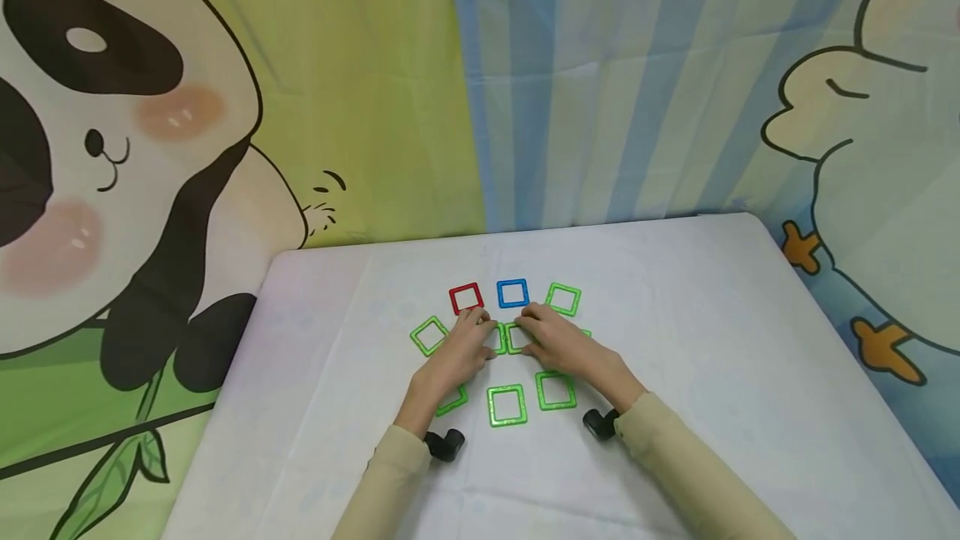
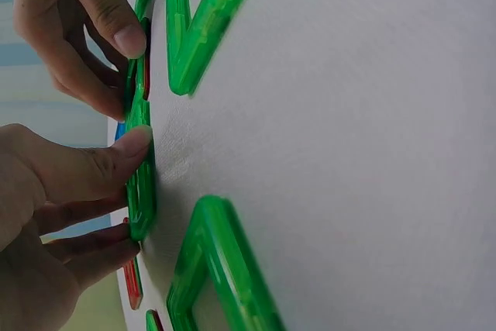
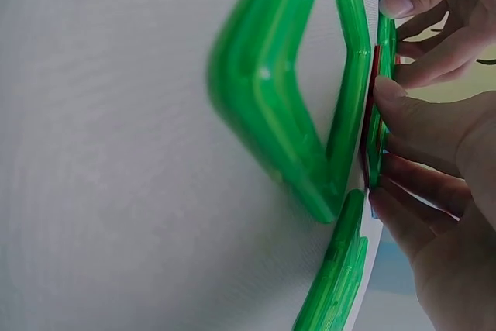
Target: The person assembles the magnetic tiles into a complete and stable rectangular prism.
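Observation:
Two green square frame tiles stand side by side between the hands in the head view, their near edges together. My left hand (image 1: 463, 347) pinches the left green tile (image 1: 501, 338) between thumb and fingers. The right green tile (image 1: 513, 338) is in the grip of my right hand (image 1: 564, 343). In the left wrist view, the left thumb presses on the upright-looking edge of its green tile (image 2: 141, 191). Seen from the right wrist, the right thumb and fingertips close on a green tile (image 3: 377, 141). The hands hide the outer sides of both tiles.
Around the hands lie a red tile (image 1: 466, 298), a blue tile (image 1: 513, 293) and several green tiles, including one at the front (image 1: 507, 405) and one at the left (image 1: 429, 336). All are on a white-covered table (image 1: 337, 407) before a patterned cloth backdrop (image 1: 375, 90).

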A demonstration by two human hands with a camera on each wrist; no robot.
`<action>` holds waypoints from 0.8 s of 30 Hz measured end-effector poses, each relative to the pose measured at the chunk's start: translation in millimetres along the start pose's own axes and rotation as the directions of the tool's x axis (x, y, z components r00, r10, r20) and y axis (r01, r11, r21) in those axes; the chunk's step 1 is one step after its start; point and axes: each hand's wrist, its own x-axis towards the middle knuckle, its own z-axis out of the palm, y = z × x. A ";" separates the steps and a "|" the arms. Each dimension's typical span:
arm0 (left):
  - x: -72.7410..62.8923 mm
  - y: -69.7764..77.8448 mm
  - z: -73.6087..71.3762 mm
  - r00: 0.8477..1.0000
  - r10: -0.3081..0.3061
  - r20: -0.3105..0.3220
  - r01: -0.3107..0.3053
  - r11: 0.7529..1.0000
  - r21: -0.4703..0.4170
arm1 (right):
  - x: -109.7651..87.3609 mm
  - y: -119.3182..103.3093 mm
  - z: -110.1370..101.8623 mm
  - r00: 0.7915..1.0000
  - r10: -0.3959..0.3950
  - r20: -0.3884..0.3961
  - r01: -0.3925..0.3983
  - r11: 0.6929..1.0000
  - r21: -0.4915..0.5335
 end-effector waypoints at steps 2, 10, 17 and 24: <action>0.1 0.6 -0.1 1.000 0.000 -0.001 0.000 1.000 0.005 | 0.8 -0.8 -0.5 1.000 -0.001 0.002 0.001 1.000 -0.012; 0.2 1.8 1.3 1.000 -0.018 0.002 0.018 1.000 0.011 | 7.1 -7.1 -4.0 0.997 0.037 0.066 -0.032 0.997 -0.076; -9.6 2.1 -2.1 0.999 -0.051 -0.010 0.051 0.999 0.014 | 15.9 -16.5 -9.5 0.988 0.072 0.140 -0.054 0.989 -0.134; -36.7 1.3 -10.2 0.995 -0.080 -0.055 0.080 0.997 0.000 | 18.1 -18.3 -9.6 0.987 0.069 0.147 -0.041 0.981 -0.189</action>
